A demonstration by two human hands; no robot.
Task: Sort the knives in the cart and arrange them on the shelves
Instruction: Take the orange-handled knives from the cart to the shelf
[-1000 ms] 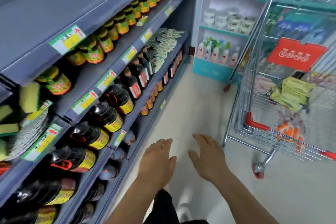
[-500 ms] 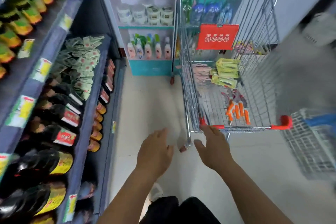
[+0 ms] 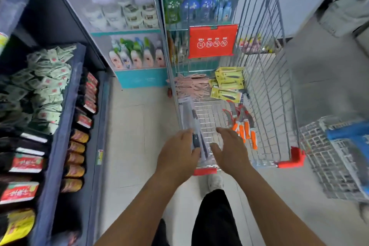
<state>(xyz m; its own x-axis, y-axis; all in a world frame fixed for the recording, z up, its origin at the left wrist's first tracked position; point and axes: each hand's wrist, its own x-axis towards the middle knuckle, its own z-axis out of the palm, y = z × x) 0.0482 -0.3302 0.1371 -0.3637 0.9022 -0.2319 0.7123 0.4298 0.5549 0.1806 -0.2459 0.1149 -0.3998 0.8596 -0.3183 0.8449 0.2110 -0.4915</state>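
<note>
Wire-metal cart [image 3: 267, 90] stood in the aisle. Inside lay yellow-carded knives [image 3: 227, 84] at the far end and orange-handled knives [image 3: 244, 126] near the right wall. The left hand [image 3: 177, 156] touched a grey packaged knife [image 3: 189, 122] along the left wall, its grip unclear; the right hand [image 3: 229, 150] hovered, fingers spread.

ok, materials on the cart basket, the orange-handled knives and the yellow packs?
Cart basket: bright metal wire, likely plated; it glints.
Orange-handled knives: handles look like matte plastic, blades grey metal.
Yellow packs: probably printed card under clear plastic; too blurred to be sure.
</note>
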